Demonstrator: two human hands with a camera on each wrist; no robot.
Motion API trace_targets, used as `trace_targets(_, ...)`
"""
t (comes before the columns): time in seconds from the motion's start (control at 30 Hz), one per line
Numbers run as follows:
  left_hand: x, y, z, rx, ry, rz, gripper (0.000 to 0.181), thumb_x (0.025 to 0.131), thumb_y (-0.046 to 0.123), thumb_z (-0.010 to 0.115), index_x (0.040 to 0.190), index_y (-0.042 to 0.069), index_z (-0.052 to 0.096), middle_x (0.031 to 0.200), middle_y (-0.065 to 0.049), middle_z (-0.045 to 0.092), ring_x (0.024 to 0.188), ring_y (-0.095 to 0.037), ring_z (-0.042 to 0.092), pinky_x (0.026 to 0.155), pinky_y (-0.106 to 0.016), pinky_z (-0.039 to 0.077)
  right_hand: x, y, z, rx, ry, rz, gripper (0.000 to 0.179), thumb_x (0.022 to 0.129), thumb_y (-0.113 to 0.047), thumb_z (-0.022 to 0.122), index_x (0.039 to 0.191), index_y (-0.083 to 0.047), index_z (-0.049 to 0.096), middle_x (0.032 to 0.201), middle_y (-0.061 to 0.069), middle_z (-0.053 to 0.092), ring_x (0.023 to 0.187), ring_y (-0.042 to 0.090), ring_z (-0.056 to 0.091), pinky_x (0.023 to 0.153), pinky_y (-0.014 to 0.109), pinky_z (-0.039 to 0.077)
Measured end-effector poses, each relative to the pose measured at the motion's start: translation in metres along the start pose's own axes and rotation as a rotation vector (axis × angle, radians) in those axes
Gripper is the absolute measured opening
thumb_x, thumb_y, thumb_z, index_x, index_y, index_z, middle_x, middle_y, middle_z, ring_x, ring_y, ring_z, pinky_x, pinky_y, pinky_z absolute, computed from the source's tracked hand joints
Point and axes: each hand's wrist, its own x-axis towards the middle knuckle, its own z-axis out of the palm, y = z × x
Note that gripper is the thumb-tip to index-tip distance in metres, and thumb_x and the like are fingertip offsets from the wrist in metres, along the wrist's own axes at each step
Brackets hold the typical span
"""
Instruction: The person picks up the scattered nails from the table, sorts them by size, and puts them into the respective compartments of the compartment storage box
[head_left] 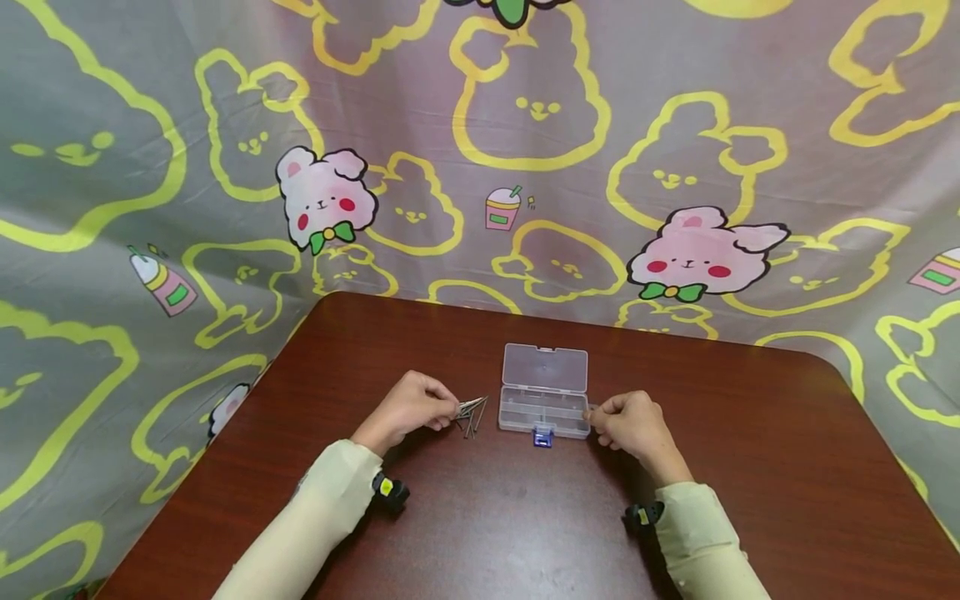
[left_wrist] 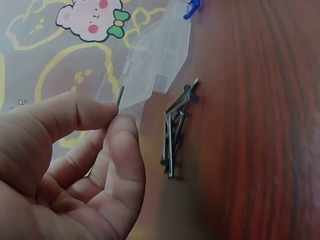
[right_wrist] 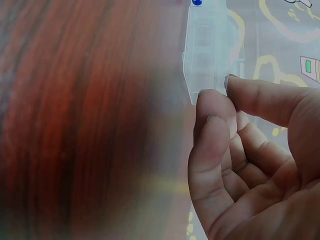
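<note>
My left hand [head_left: 416, 408] pinches a thin metal nail [left_wrist: 120, 95] between thumb and forefinger, its end poking up past the fingertips in the left wrist view. Just beyond and below those fingers, several more nails [left_wrist: 171, 137] lie in a loose heap on the table. Right of the heap stands a clear plastic compartment box [head_left: 545, 369], its lid tipped back and a blue latch [head_left: 543, 437] at the front. At the box's right end, my right hand [head_left: 633, 423] holds the end wall between thumb and fingers. No nails show inside the box.
The dark red wooden table [head_left: 525, 517] extends around both hands. Behind it and at the sides hangs a grey curtain [head_left: 420, 108] printed with yellow outlines and pink rabbits. Each wrist carries a small black camera, such as the left one [head_left: 390, 492].
</note>
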Motion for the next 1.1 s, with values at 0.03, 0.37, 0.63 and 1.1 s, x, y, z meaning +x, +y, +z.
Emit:
trace_targets(0.03, 0.001, 0.001, 0.002, -0.01, -0.004, -0.003, 0.005, 0.084, -0.003, 0.072, 0.086, -0.006, 0.075, 0.076, -0.015, 0.071, 0.06, -0.016, 0.064, 0.057, -0.03, 0.056, 0.0, 0.0, 0.0, 0.001, 0.001, 0.002, 0.018, 0.087, -0.017, 0.077, 0.077, -0.002, 0.075, 0.061, 0.006, 0.065, 0.056, 0.018, 0.063, 0.053, 0.035, 0.056)
trace_targets(0.37, 0.011, 0.007, 0.011, -0.035, -0.018, -0.016, 0.007, 0.084, -0.005, 0.069, 0.086, -0.008, 0.075, 0.072, -0.013, 0.069, 0.058, -0.014, 0.061, 0.055, -0.027, 0.055, 0.001, -0.001, 0.0, -0.027, -0.007, -0.013, 0.018, 0.087, -0.017, 0.076, 0.075, -0.003, 0.075, 0.06, 0.006, 0.065, 0.055, 0.019, 0.063, 0.053, 0.034, 0.055)
trace_targets(0.63, 0.015, 0.011, 0.016, -0.047, -0.052, -0.03, 0.008, 0.086, -0.004, 0.07, 0.09, -0.009, 0.075, 0.075, -0.015, 0.07, 0.058, -0.014, 0.061, 0.055, -0.028, 0.055, 0.001, -0.002, 0.0, -0.049, -0.008, -0.003, 0.02, 0.088, -0.018, 0.077, 0.074, -0.004, 0.074, 0.061, 0.005, 0.065, 0.054, 0.018, 0.062, 0.053, 0.035, 0.055)
trace_targets(1.1, 0.018, 0.017, 0.023, -0.07, -0.076, -0.037, 0.005, 0.086, -0.003, 0.071, 0.087, -0.006, 0.076, 0.077, -0.015, 0.071, 0.058, -0.015, 0.061, 0.055, -0.026, 0.054, 0.0, -0.001, 0.001, -0.036, -0.001, 0.002, 0.018, 0.087, -0.016, 0.077, 0.074, -0.003, 0.075, 0.059, 0.006, 0.065, 0.054, 0.019, 0.063, 0.053, 0.035, 0.055)
